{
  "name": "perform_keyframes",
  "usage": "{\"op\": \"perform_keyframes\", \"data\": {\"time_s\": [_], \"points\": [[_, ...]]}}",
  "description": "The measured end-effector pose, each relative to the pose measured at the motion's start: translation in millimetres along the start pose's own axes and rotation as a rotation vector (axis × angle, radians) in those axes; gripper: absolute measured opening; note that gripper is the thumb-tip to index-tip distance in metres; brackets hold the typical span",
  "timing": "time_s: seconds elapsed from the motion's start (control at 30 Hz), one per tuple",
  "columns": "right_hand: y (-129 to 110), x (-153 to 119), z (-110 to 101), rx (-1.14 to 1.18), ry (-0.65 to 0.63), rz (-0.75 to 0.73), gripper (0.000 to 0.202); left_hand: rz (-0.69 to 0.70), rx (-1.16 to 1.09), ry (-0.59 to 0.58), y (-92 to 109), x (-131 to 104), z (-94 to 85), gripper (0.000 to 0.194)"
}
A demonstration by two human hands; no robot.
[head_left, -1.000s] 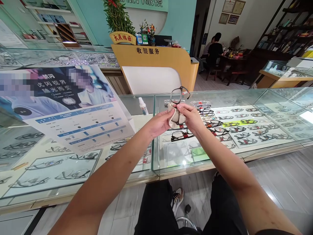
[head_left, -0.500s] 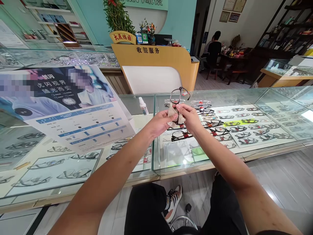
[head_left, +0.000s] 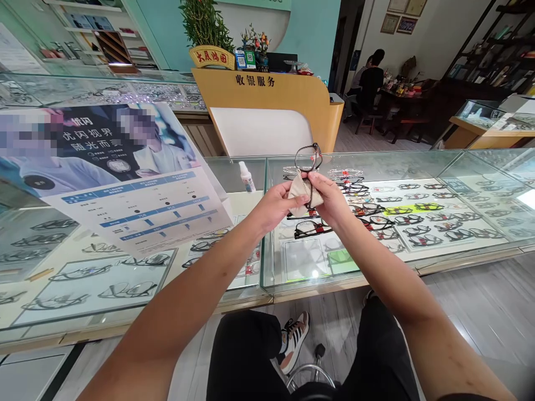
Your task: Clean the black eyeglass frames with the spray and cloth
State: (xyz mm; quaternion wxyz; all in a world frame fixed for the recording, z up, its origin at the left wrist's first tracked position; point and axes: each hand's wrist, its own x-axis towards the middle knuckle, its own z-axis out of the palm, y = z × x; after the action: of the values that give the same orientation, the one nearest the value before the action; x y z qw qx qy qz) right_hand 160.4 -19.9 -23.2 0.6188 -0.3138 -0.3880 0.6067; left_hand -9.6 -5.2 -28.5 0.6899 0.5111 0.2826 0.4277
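A pair of dark-framed eyeglasses [head_left: 308, 159] is raised above the glass counter, one lens uppermost and the rest partly behind fingers and cloth. My left hand [head_left: 279, 205] pinches a beige cleaning cloth [head_left: 299, 195] that is folded around the lower part of the glasses. From the other side, my right hand [head_left: 330, 196] grips the glasses near the middle of the frame, its fingers closed beside the cloth. Which parts of the frame the fingers press on is hidden.
The glass display counter [head_left: 301, 287] holds several rows of eyeglasses. A white spray bottle [head_left: 247, 178] stands on it, left of my hands. A large printed leaflet [head_left: 137, 184] stands at the left. Behind is a wooden cashier desk [head_left: 267, 92]; a person [head_left: 371, 78] sits farther back.
The glasses have turned slightly, and their temple is now closer to the front. More of the cloth shows, spreading toward my right hand. The whole view has shifted a little.
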Motion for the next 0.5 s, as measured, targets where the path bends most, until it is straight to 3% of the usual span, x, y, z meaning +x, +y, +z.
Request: {"op": "perform_keyframes", "data": {"time_s": [0.3,0.5], "points": [[-4,-6,2,-0.100,-0.109,-0.037,0.051,-0.002,-0.034,0.073,10,-5,7.4,0.059],[-10,-3,-2,-0.100,-0.116,0.000,0.054,-0.005,-0.116,-0.011,7,-1,5.2,0.055]]}}
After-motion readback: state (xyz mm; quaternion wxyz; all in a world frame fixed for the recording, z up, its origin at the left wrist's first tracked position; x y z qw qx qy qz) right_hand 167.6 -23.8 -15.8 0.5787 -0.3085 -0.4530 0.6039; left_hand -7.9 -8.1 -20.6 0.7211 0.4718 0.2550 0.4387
